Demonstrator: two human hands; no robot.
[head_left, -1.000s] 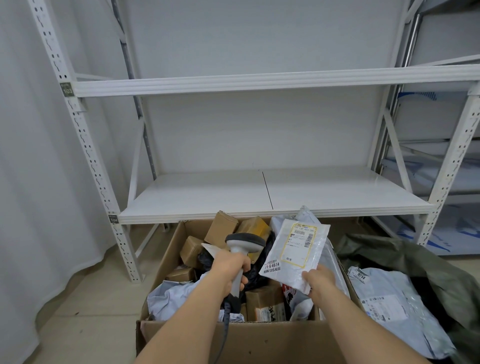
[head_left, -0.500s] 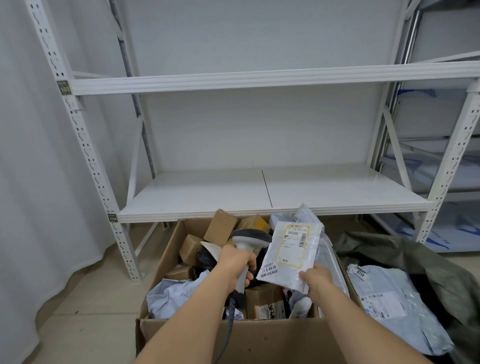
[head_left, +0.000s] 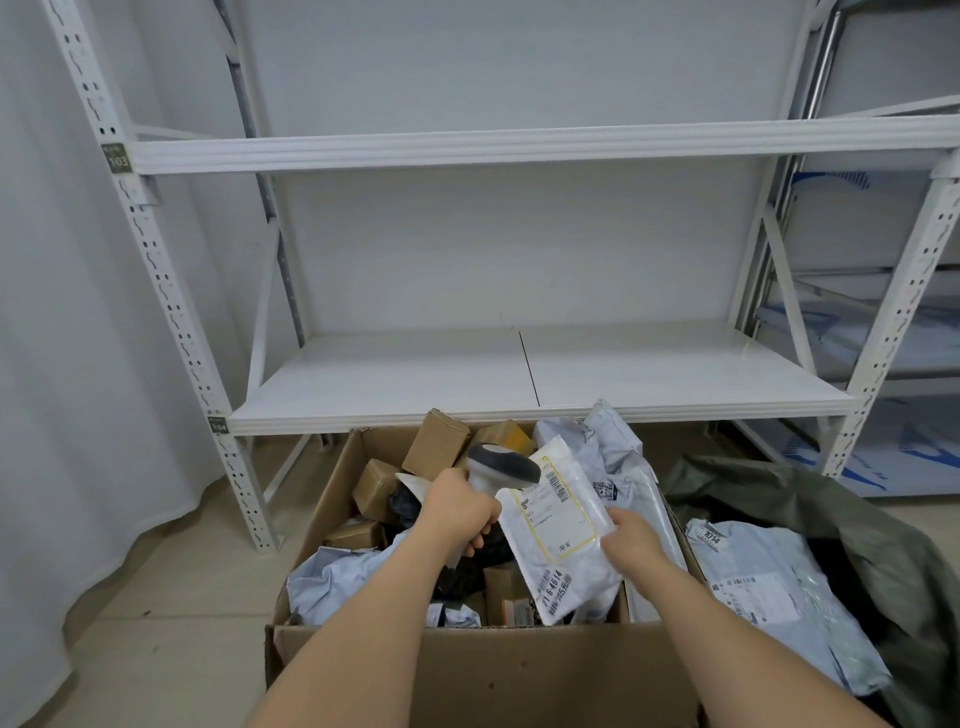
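Observation:
My left hand (head_left: 460, 512) grips the handle of a grey barcode scanner (head_left: 503, 465), whose dark head points right and sits over the top of a white mailer (head_left: 558, 530). My right hand (head_left: 631, 538) holds that mailer by its right edge, label side up, tilted over the open cardboard box (head_left: 478, 675). The mailer carries a yellow-framed label with a barcode. The box holds several small brown cartons (head_left: 435, 451) and pale plastic parcels (head_left: 343, 579).
A white metal rack (head_left: 519, 374) stands just behind the box, its lower shelf bare. A green sack (head_left: 810, 514) with more grey parcels (head_left: 769, 587) lies at the right. A white curtain (head_left: 67, 364) hangs at the left. Another rack stands at the far right.
The scanner moved right, over the mailer's top edge. My right hand lowered and tilted the mailer flatter, its label now facing up toward the scanner.

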